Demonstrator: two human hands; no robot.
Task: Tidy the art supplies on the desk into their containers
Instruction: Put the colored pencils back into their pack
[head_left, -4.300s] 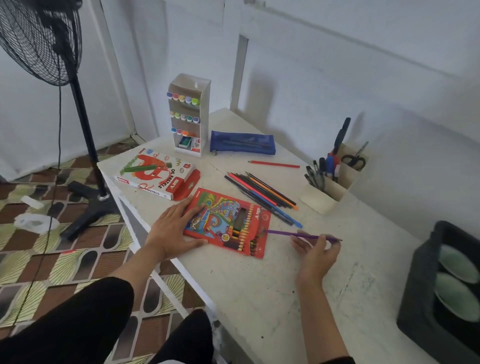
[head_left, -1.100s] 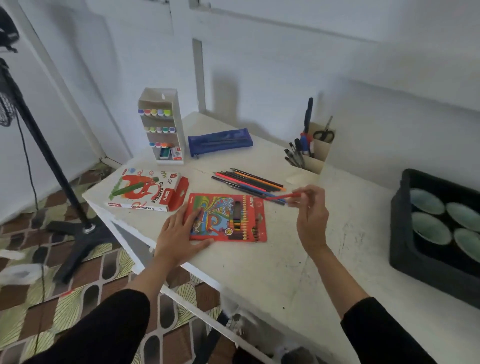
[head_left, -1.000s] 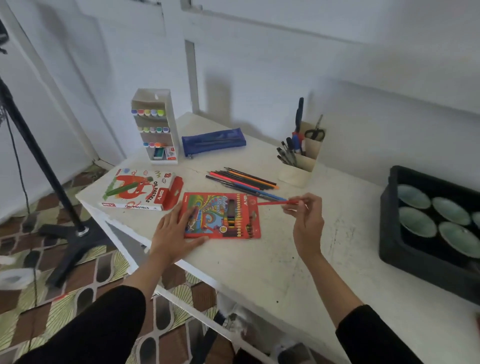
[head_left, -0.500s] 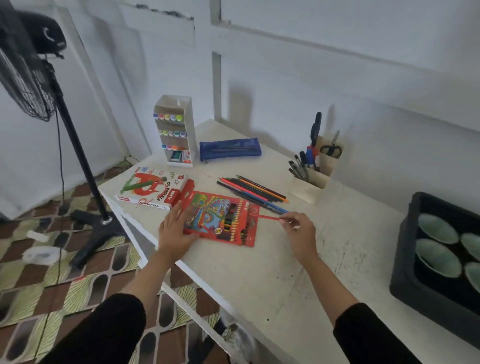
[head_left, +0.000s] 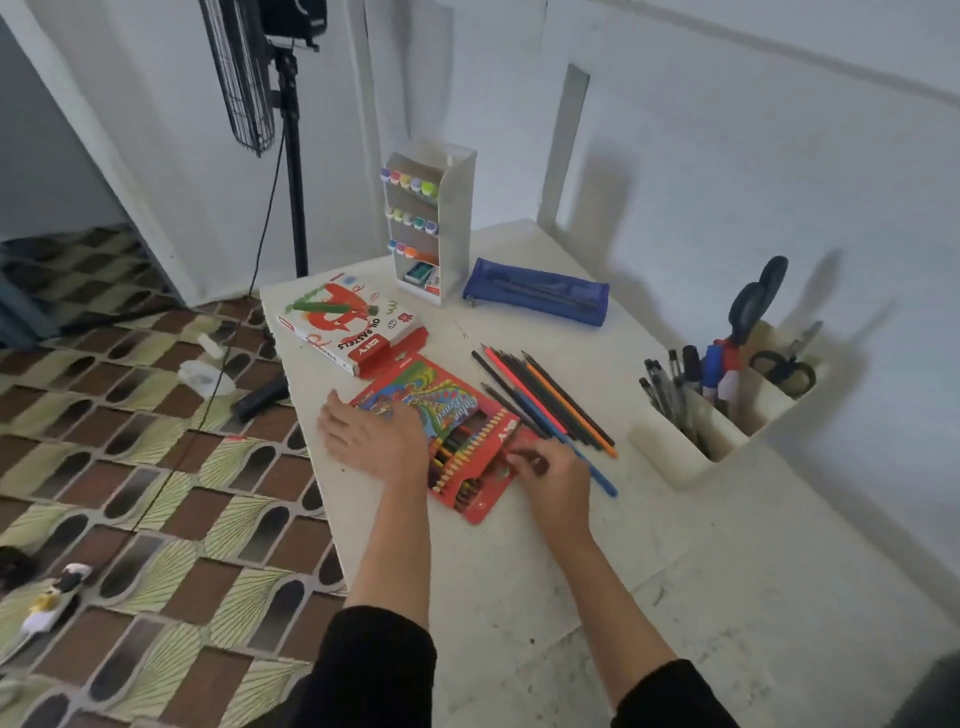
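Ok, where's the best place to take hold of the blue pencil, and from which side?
Pinch the blue pencil at its near end, from the right: that end sticks out past the other pencils with bare desk beside it; farther up it lies tight against them.

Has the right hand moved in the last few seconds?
Yes. The right hand has come left across the desk to the red pencil box; its fingertips now reach the box's edge.

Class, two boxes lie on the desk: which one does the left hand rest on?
The coloured-pencil box, with pencils showing through its window; the left hand lies flat on it. The oil pastels box lies beyond.
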